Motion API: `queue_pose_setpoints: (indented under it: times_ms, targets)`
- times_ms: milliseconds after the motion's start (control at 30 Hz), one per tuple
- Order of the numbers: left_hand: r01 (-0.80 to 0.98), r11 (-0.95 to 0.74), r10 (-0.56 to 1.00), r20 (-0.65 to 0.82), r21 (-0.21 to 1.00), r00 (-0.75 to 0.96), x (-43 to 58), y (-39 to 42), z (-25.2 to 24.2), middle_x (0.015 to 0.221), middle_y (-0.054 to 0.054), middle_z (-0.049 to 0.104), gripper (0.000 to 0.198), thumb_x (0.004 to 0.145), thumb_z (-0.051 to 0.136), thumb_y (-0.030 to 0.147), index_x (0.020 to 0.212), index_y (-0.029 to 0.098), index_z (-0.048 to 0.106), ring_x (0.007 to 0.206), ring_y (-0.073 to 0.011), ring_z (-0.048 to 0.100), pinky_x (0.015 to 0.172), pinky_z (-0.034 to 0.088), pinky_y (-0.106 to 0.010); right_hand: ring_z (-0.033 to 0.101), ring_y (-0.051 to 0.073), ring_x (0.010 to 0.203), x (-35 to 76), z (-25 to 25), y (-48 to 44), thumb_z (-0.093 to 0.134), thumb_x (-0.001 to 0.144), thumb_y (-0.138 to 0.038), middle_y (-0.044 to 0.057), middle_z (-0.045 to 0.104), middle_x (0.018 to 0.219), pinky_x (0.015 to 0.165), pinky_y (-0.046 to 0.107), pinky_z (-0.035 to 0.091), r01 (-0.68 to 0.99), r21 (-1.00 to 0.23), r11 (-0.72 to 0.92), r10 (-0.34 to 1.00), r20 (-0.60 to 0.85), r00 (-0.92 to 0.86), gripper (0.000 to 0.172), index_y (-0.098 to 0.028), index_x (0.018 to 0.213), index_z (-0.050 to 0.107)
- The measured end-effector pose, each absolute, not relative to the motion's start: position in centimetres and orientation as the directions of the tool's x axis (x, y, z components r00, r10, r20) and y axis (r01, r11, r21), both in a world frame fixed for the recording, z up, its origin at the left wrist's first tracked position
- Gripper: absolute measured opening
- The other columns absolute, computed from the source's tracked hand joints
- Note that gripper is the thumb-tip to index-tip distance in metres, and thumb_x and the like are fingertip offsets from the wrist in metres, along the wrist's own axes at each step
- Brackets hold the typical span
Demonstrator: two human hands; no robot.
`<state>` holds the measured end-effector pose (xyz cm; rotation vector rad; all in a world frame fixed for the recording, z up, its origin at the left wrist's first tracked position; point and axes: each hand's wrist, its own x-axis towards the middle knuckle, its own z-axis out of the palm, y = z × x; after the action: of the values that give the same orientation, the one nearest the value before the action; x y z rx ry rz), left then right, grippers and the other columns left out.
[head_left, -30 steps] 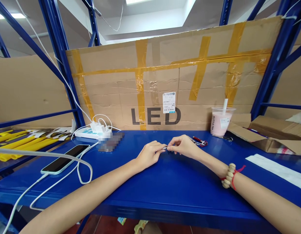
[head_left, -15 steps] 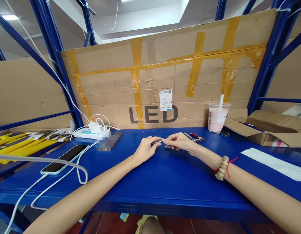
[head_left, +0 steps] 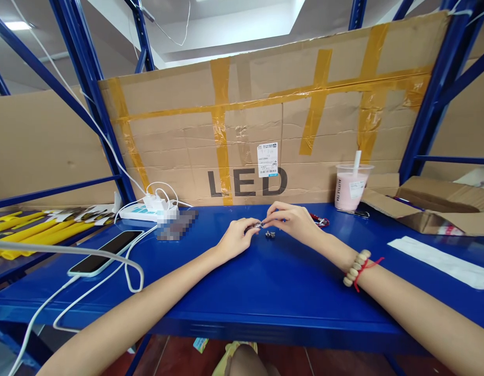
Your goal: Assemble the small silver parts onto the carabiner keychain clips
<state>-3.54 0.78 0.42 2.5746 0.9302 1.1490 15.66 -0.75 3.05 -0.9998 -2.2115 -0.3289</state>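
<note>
Pinching small silvery piece (head_left: pixel 258 225) in left hand (head_left: pixel 237 235), right hand (head_left: pixel 295 220) grip unclear, risking scattering grey metallic bits (head_left: pixel 270 235), four o'clock, by brushing.

Left of the cup (head_left: pixel 345 196), whose clear plastic looks smooth and glossy, the held piece (head_left: pixel 258 225) and the loose part (head_left: pixel 270 235) shine like metal. The painted tabletop (head_left: pixel 265 292) under the cup is smooth and glossy; behind the cup, creased matt cardboard (head_left: pixel 179 141) carries glossy tape (head_left: pixel 220 130), and in front, rightward, lies a matt papery strip (head_left: pixel 437 261).
</note>
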Motion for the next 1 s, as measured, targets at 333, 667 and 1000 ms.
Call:
queue_pose_setpoints:
  times_ms: [333,667,1000]
  targets:
    - [0.411,-0.798,0.603,0.592,0.442,0.535,-3.8,0.6,-0.7,0.077,0.001,0.064,0.009,0.084,0.047,0.02,0.076,0.019,0.049,0.074,-0.014,0.061,0.063,0.043,-0.021,0.059,0.008,0.066,15.6,2.6,-0.7,0.056,0.082,-0.031,-0.002,0.065,0.078,0.051,0.019,0.031,0.715,-0.066,0.696,0.578,0.642,-0.504,0.022,-0.024,0.069,0.071]
    - [0.373,-0.808,0.589,0.616,0.455,0.523,-3.8,0.4,-0.4,0.085,-0.001,0.067,0.005,0.084,0.047,0.018,0.081,0.019,0.051,0.075,-0.0135,0.062,0.065,0.044,-0.021,0.059,0.009,0.067,15.6,2.1,-0.6,0.061,0.078,-0.028,-0.001,0.065,0.077,0.054,0.019,0.035,0.633,-0.181,0.752,0.553,0.696,-0.458,0.015,-0.021,0.068,0.069]
    - [0.381,-0.786,0.618,0.634,0.487,0.464,-3.7,0.3,-0.6,0.079,0.0,0.066,0.007,0.083,0.048,0.021,0.077,0.019,0.045,0.073,-0.0146,0.062,0.062,0.044,-0.022,0.054,0.01,0.055,14.6,2.3,-0.7,0.063,0.071,-0.031,0.002,0.063,0.073,0.052,0.022,0.041,0.564,-0.545,0.62,0.769,0.563,-0.302,0.016,-0.017,0.066,0.069]
